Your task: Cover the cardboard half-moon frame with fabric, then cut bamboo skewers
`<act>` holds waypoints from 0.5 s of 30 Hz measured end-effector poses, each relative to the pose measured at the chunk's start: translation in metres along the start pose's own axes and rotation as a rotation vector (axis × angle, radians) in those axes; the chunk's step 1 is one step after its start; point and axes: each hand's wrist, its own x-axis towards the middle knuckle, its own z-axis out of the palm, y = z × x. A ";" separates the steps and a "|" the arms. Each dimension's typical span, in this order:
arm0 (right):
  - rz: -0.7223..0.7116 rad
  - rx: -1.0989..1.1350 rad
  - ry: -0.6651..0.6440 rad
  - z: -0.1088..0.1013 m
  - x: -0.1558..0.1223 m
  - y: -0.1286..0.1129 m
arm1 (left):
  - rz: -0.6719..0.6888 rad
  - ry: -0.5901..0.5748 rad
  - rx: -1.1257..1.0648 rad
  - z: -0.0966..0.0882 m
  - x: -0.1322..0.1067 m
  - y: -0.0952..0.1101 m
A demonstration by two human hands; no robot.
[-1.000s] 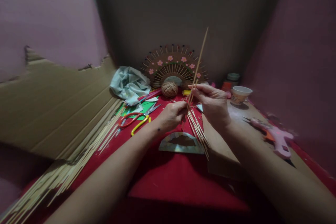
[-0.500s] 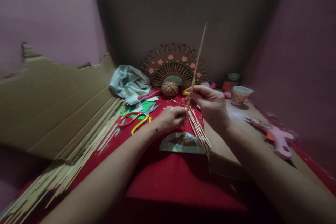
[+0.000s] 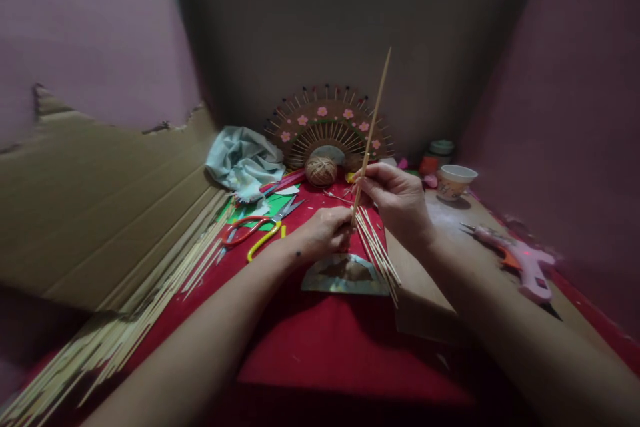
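A thin pointed bamboo stick (image 3: pixel 379 103) stands nearly upright, leaning a little to the right, between my two hands. My left hand (image 3: pixel 330 227) pinches its lower end. Higher up, my right hand (image 3: pixel 397 197) grips the same stick between thumb and fingertips; a second piece seems to lie along it there, but I cannot make it out well. Beneath my hands, a pale blue half-round piece (image 3: pixel 313 280) with a shadow across it rests on the red cloth (image 3: pixel 310 340). Several loose bamboo sticks (image 3: pixel 377 250) lie just right of it, partly behind my right hand.
A flowered stick fan (image 3: pixel 323 111) stands at the back behind a twine ball (image 3: pixel 321 171). Scissors (image 3: pixel 265 237), a crumpled cloth (image 3: pixel 243 160) and many long sticks (image 3: pixel 135 327) lie left, beside cardboard (image 3: pixel 110 213). On the right are a paper cup (image 3: pixel 457 181) and a glue gun (image 3: pixel 530 260).
Both hands keep their grip on the stick, which is almost unmoved. The whole view has shifted slightly.
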 end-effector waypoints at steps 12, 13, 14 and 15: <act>0.053 0.104 0.035 0.007 -0.001 -0.015 | -0.159 -0.072 -0.170 0.004 -0.002 0.002; 0.067 0.121 0.041 0.007 -0.001 -0.016 | -0.166 -0.076 -0.192 0.004 -0.002 0.002; 0.081 0.138 0.045 0.008 -0.001 -0.018 | -0.174 -0.080 -0.207 0.004 -0.002 0.002; 0.095 0.154 0.047 0.008 -0.001 -0.019 | -0.181 -0.085 -0.214 0.004 -0.002 0.003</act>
